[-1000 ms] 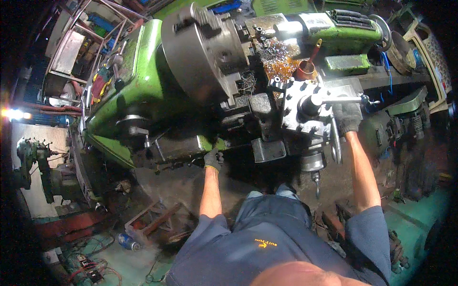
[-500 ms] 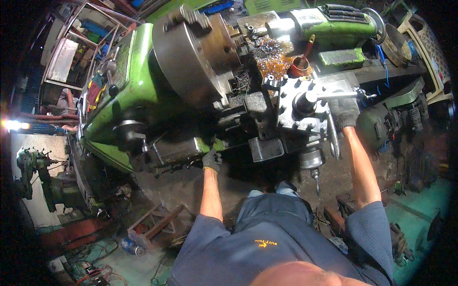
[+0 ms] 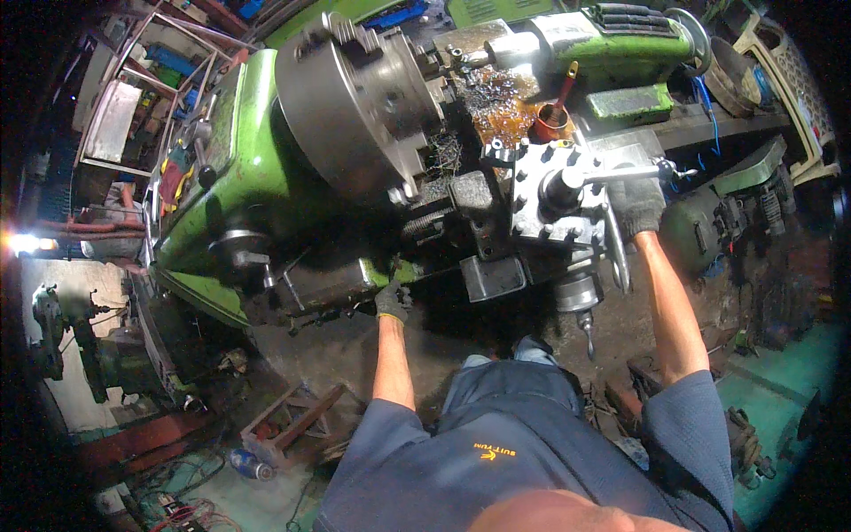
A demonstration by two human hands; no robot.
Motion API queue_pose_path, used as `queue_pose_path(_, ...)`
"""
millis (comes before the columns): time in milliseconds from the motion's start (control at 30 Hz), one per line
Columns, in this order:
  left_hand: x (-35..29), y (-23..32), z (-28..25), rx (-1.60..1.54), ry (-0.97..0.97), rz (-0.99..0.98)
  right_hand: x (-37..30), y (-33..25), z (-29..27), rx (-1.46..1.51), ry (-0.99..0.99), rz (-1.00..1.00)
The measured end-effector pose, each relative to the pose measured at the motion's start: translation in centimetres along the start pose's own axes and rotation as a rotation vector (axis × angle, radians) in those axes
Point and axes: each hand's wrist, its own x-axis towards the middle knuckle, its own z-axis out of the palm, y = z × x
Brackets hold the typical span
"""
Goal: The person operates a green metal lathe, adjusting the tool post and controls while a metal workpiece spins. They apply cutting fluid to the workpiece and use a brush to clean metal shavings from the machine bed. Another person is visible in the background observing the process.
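Note:
A green metal lathe stretches before me, its big grey chuck (image 3: 341, 115) at the left and a square tool post (image 3: 558, 199) at the right. My left hand (image 3: 393, 300), in a dark grey glove, is closed round a small lever (image 3: 395, 266) below the chuck, on the lathe's front. My right hand (image 3: 645, 213), gloved alike, rests just right of the tool post, beneath its long clamping handle (image 3: 625, 175). The handle and dark shade hide its fingers, so their grip does not show. A slanting metal lever (image 3: 617, 253) stands close to that wrist.
Behind the tool post stands a red cup (image 3: 551, 124) with a brush (image 3: 567, 89) in it, near oily metal chips (image 3: 492, 102). The tailstock (image 3: 612, 44) lies far right. A handwheel crank (image 3: 581, 301) juts toward me. A rusty frame (image 3: 297, 421) sits on the floor at left.
The chuck has turned: a brownish part on its face has given way to a grey one with a hole. The whole view has shifted slightly. Both hands keep their places.

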Motion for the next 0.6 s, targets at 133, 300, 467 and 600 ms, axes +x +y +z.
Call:
queue_pose_path(133,0.15,-0.11,0.14,0.019,0.055,0.020,0.13,-0.20,-0.33,-0.034,-0.030,0.013)
queue_pose_path(300,-0.33,-0.02,0.56,0.031,0.074,0.027,0.27,-0.24,-0.38,-0.023,-0.048,0.017)
queue_pose_path(467,-0.38,0.16,0.48,0.031,0.066,-0.011,0.20,-0.29,-0.54,-0.029,-0.008,0.016)
queue_pose_path(600,-0.17,0.12,0.45,0.028,0.074,-0.024,0.17,-0.08,-0.28,-0.043,0.014,-0.006)
